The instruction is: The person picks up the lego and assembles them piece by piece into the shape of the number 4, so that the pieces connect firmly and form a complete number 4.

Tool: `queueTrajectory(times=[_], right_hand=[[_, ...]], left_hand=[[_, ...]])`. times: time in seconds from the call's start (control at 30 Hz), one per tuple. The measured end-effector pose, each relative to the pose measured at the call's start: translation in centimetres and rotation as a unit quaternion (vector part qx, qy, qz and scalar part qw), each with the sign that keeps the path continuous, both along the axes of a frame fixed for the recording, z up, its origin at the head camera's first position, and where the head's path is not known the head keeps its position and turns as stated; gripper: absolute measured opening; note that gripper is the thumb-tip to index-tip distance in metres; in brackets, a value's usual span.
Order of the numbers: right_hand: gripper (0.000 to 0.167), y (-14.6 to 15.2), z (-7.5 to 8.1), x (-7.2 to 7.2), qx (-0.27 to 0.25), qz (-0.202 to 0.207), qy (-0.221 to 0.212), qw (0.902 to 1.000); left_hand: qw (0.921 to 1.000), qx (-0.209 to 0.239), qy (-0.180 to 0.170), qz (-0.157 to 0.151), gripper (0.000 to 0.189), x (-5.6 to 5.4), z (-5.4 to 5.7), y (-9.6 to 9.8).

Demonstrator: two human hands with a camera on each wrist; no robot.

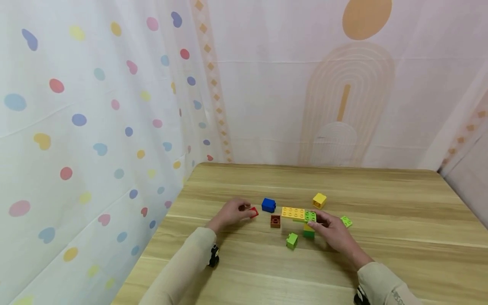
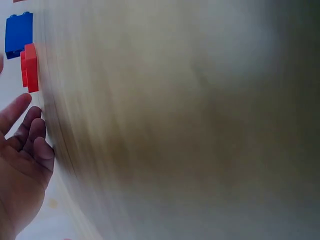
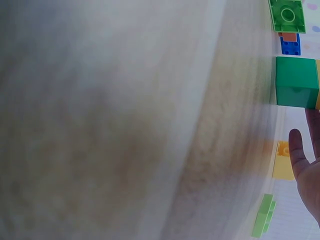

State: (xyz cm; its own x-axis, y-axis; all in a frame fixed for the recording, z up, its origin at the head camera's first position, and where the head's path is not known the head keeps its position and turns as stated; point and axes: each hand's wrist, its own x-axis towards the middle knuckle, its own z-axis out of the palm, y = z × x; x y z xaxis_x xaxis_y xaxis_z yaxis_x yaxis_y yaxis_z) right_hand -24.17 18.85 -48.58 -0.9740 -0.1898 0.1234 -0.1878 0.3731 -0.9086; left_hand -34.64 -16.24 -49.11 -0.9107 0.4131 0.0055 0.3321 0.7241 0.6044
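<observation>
Just beyond the parted, empty fingers (image 2: pixel 36 128) of the left hand (image 1: pixel 231 212), a red brick (image 1: pixel 254 212) is lying lengthwise away from them, while the farther right hand (image 1: pixel 334 233) is pinching stacked bricks (image 1: pixel 299 214).

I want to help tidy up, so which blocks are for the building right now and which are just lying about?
In the job now:
joined bricks, held by the right hand
red brick, at the left hand

Lying about, maybe for later:
blue brick
brown brick
loose yellow brick
front green brick
green brick beyond the right hand
</observation>
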Motion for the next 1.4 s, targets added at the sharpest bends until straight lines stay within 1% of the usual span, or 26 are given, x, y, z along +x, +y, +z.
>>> queueTrajectory(times=[0.07,0.1,0.17,0.2,0.23,0.27,0.33,0.43,0.53,0.6,0.67,0.73,0.8,0.9,1.0,1.1,1.2,1.4], right_hand=[[0.045,0.0,0.0,0.0,0.002,-0.001,0.002,1.0000],[0.045,0.0,0.0,0.0,0.003,-0.002,0.003,1.0000],[0.044,0.0,0.0,0.0,0.004,-0.004,0.005,1.0000],[0.044,0.0,0.0,0.0,0.006,-0.004,0.006,1.0000],[0.045,0.0,0.0,0.0,0.006,-0.002,0.006,1.0000],[0.045,-0.1,0.0,0.0,0.006,0.001,0.006,1.0000],[0.046,-0.2,0.0,0.0,0.005,0.006,0.006,0.9999],[0.046,-0.3,0.0,0.0,0.004,0.011,0.008,0.9999],[0.045,-0.3,0.1,0.1,0.002,0.009,0.012,0.9999],[0.045,-0.2,0.2,0.1,0.003,0.008,0.014,0.9999],[0.045,-0.2,0.3,0.1,0.002,0.008,0.015,0.9998],[0.045,-0.1,0.3,0.1,0.003,0.008,0.017,0.9998],[0.044,-0.2,0.3,0.1,0.003,0.008,0.019,0.9998],[0.043,-0.2,0.2,0.1,0.005,0.005,0.021,0.9998],[0.043,-0.2,0.2,0.2,0.011,0.001,0.018,0.9998],[0.043,-0.2,0.2,0.2,0.013,0.000,0.015,0.9998],[0.044,-0.2,0.2,0.2,0.012,0.002,0.011,0.9999],[0.046,-0.2,0.2,0.3,0.014,0.000,0.007,0.9999]], left_hand=[[0.9994,-0.026,0.013,-0.020,0.050,0.2,-0.1,-0.1],[0.9987,-0.038,0.020,-0.029,0.050,0.2,-0.1,-0.1],[0.9971,-0.050,0.037,-0.043,0.045,0.3,-0.2,-0.1],[0.9969,-0.051,0.042,-0.043,0.039,0.4,-0.2,-0.1],[0.9974,-0.041,0.042,-0.042,0.033,0.4,-0.3,-0.1],[0.9981,-0.027,0.037,-0.040,0.028,0.4,-0.3,-0.1],[0.9993,0.007,0.017,-0.032,0.023,0.6,-0.3,-0.1],[0.9977,0.061,-0.017,-0.023,0.026,1.0,0.1,0.3],[0.9946,0.092,-0.033,-0.034,0.033,1.7,1.1,1.3],[0.9922,0.107,-0.043,-0.048,0.036,2.2,1.7,2.2],[0.9899,0.116,-0.054,-0.061,0.036,2.7,2.1,3.1],[0.9873,0.125,-0.073,-0.066,0.034,3.2,2.3,4.1],[0.9845,0.135,-0.089,-0.068,0.033,3.5,2.4,4.9],[0.9810,0.148,-0.109,-0.063,0.035,3.8,2.5,6.0],[0.9800,0.150,-0.117,-0.058,0.039,4.0,2.5,6.8],[0.9806,0.143,-0.123,-0.051,0.042,4.2,2.5,7.4],[0.9785,0.151,-0.131,-0.048,0.044,4.2,2.5,7.7],[0.9739,0.170,-0.138,-0.060,0.041,4.2,2.7,8.3]])
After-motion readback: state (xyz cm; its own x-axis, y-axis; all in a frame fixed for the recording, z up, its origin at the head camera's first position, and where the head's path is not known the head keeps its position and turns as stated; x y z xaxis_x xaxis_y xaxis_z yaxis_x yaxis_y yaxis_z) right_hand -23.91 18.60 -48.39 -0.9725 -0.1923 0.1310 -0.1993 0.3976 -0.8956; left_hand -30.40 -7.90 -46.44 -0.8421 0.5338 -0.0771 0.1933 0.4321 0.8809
